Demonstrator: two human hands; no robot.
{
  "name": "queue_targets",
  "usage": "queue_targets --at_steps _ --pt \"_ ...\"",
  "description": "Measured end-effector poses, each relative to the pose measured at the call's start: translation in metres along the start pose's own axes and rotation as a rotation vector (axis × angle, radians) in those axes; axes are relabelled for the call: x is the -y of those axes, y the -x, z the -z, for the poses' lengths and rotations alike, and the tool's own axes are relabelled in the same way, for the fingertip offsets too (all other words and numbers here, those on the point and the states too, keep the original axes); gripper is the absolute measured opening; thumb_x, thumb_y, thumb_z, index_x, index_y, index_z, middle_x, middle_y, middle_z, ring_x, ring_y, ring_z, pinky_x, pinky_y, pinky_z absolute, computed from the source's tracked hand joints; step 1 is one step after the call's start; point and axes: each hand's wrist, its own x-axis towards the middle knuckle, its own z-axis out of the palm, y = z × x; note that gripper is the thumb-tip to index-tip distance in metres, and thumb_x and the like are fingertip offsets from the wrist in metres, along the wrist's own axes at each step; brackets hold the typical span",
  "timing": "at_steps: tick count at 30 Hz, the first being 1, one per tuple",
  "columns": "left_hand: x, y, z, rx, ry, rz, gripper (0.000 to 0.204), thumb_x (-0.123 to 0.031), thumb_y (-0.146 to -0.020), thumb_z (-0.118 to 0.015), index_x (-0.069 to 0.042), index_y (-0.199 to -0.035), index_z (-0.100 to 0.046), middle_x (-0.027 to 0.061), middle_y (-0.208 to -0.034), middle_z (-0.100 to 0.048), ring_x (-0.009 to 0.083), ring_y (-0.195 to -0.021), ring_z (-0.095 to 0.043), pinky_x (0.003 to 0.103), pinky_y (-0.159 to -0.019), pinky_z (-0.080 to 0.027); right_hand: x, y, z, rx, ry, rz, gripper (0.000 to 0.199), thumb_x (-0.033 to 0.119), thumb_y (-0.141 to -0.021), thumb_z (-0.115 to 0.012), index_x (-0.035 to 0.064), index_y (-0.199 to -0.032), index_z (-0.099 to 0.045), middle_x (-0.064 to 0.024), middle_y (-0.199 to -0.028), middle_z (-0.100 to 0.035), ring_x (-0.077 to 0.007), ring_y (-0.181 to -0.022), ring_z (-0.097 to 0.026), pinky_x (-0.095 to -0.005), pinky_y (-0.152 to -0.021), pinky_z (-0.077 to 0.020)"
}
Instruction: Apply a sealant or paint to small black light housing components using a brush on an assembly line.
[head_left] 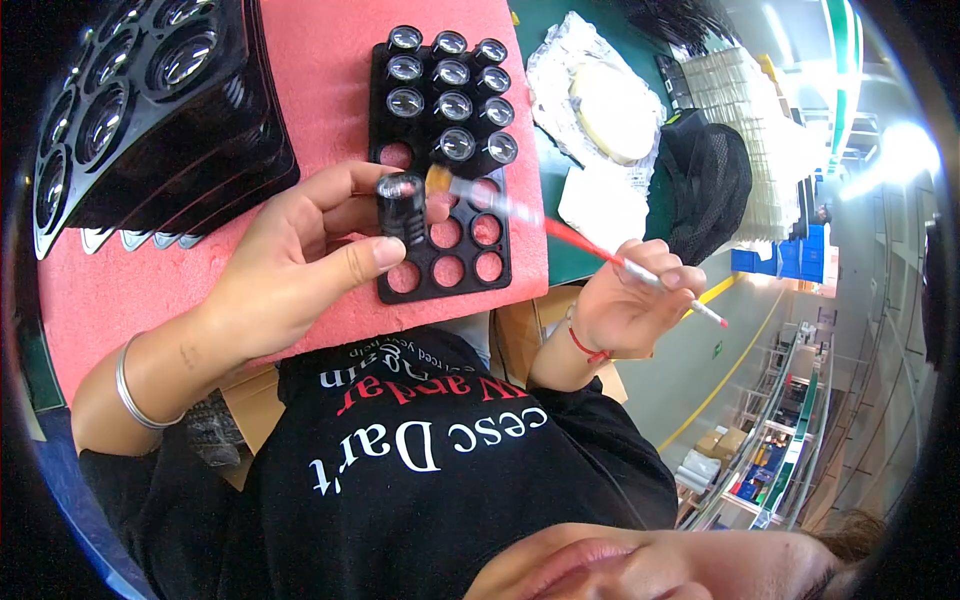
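Head view: left hand (290,270) pinches a small black lens barrel (402,205) between thumb and fingers, glass end tilted toward the brush, just above the black holed tray (440,270) on pink foam (320,60). Right hand (625,300) grips a red-handled brush (560,232), its bristles nearly touching the lens, seemingly for cleaning.

Black tray (385,290), pink foam mat (310,60), red-handled brush (590,245).

Bright even light, right-edge window glare, fisheye-bent dark rim, motion-blurred brush (560,232) tip.
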Motion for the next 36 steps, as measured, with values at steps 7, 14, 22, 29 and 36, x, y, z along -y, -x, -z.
queue_targets --at_steps 7,14,22,29,36 --pt "-0.007 0.007 -0.008 0.052 -0.071 -0.020 0.037 -0.007 -0.074 -0.058 -0.001 -0.107 -0.041 0.0141 -0.105 -0.053 0.0174 -0.098 -0.051 0.032 -0.087 -0.039 -0.016 0.004 0.002 -0.273 -0.150 0.042 0.023 0.027 -0.090 -0.033 0.0063 -0.080 -0.037 -0.0064 -0.056 -0.045 -0.0136 -0.050 -0.040 -0.0258 -0.052 -0.0346" --pt "-0.066 0.034 -0.013 0.136 -0.862 -0.891 0.038 -0.018 -0.055 -0.075 -0.004 -0.083 -0.055 0.0059 -0.077 -0.056 0.0164 -0.059 -0.052 0.025 -0.058 -0.039 -0.018 0.008 0.000 -0.315 -0.094 0.088 0.024 0.027 -0.089 -0.036 0.0053 -0.078 -0.037 -0.0070 -0.067 -0.047 -0.0141 -0.057 -0.042 -0.0246 -0.053 -0.0349" --pt "-0.139 0.036 0.051 -0.840 -1.157 -0.626 0.037 -0.012 -0.073 -0.061 -0.003 -0.108 -0.051 0.0040 -0.094 -0.054 0.0080 -0.077 -0.048 0.019 -0.069 -0.039 -0.016 0.008 -0.004 -0.336 0.000 0.068 0.025 0.028 -0.089 -0.036 0.0045 -0.079 -0.038 -0.0085 -0.062 -0.045 -0.0149 -0.055 -0.041 -0.0242 -0.053 -0.0351" --pt "-0.170 -0.003 0.014 -0.881 -1.351 -0.182 0.030 -0.009 -0.067 -0.066 0.003 -0.092 -0.055 0.0101 -0.078 -0.059 0.0131 -0.067 -0.055 0.024 -0.060 -0.043 -0.015 0.009 0.001 -0.291 -0.057 0.055 0.022 0.027 -0.089 -0.036 0.0078 -0.082 -0.043 -0.0033 -0.074 -0.050 -0.0104 -0.063 -0.042 -0.0214 -0.056 -0.0339" --pt "-0.161 -0.012 0.062 -0.910 -1.668 -0.252 0.034 -0.029 -0.068 -0.063 0.000 -0.083 -0.056 0.0026 -0.054 -0.047 0.0095 -0.050 -0.043 0.026 -0.050 -0.035 -0.015 0.010 0.004 -0.256 -0.088 0.056 0.022 0.027 -0.089 -0.038 0.0071 -0.082 -0.044 -0.0035 -0.075 -0.051 -0.0119 -0.064 -0.044 -0.0224 -0.057 -0.0359"
